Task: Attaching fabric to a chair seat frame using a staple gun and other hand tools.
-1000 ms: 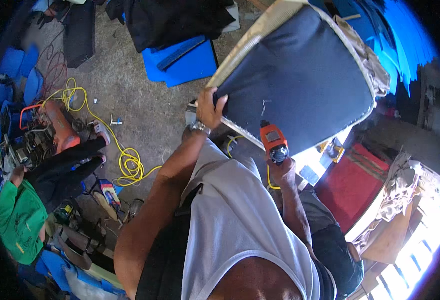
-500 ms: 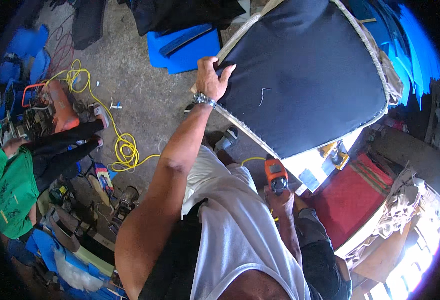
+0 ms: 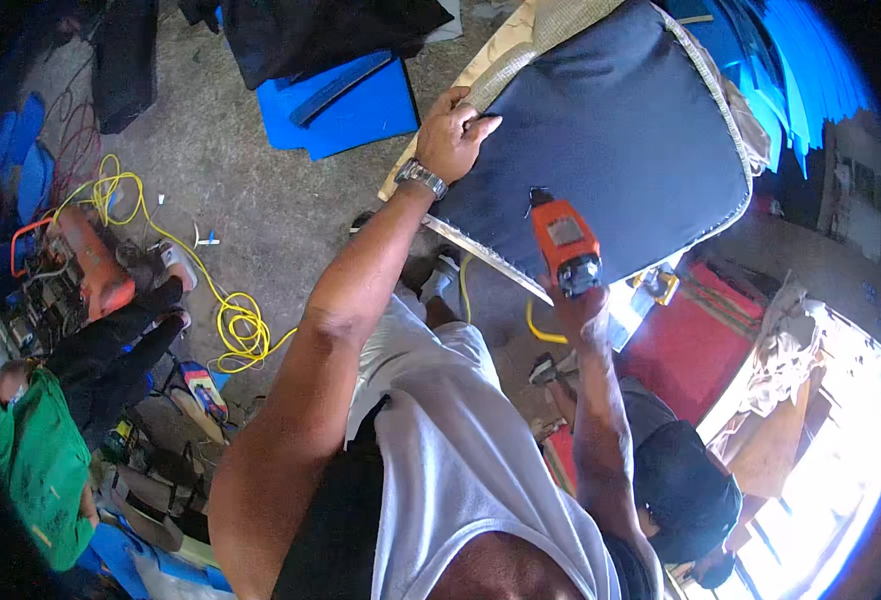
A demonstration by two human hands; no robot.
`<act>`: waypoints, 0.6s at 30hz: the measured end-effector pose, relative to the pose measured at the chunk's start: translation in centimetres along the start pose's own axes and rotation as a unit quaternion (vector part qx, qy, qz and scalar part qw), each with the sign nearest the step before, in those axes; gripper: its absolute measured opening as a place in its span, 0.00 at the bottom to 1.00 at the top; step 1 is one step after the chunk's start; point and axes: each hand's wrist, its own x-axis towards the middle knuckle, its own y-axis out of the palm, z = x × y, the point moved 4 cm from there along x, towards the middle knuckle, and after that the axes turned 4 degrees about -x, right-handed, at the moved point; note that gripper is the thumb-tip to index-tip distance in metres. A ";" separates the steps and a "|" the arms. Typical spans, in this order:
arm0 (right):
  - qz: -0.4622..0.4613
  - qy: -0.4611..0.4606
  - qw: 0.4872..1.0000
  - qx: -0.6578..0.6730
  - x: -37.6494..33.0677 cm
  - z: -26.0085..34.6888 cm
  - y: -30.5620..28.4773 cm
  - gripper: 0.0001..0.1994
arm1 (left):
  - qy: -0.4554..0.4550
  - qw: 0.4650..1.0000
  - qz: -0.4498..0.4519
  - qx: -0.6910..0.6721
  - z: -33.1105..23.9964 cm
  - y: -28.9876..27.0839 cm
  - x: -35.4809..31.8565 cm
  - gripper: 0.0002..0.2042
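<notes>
Gripping entry, hands first. Left hand (image 3: 455, 130): closed over the upper-left edge of the dark blue cushion panel (image 3: 610, 150), thumb on the fabric face, metal wristwatch (image 3: 420, 180) at the wrist. Right hand (image 3: 582, 310): wrapped round the grip of an orange power tool (image 3: 563, 240), its nose now against the lower part of the panel; half a second ago the tool hung lower, clear of the fabric, so it has come up to the panel's face.

Cushion panel: held tilted in front of the person, raw tan backing and a woven strip showing along its top-left border, pale trim down the right edge. It has swung round a little since a second ago, the left hand staying on the same edge.

Beyond: yellow hose (image 3: 230, 320) looped on the concrete floor (image 3: 250, 190); blue board (image 3: 335, 105) lying flat beyond it; orange machine (image 3: 85, 260) at far left; seated person in a green shirt (image 3: 35, 470); red sheet (image 3: 690, 350) lower right.
</notes>
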 end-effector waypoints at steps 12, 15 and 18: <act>-0.136 -0.176 0.973 0.067 5.9 9.1 -0.3 0.13 | 0.003 1.000 0.020 -0.021 -0.3 0.3 1.7 0.15; -0.137 -0.214 0.967 0.021 6.3 10.2 -0.4 0.12 | 0.031 0.999 -0.016 -0.032 0.0 0.2 2.1 0.15; -0.143 -0.196 0.970 -0.022 6.6 11.2 -0.4 0.12 | -0.029 0.998 0.040 -0.037 0.4 0.3 2.3 0.13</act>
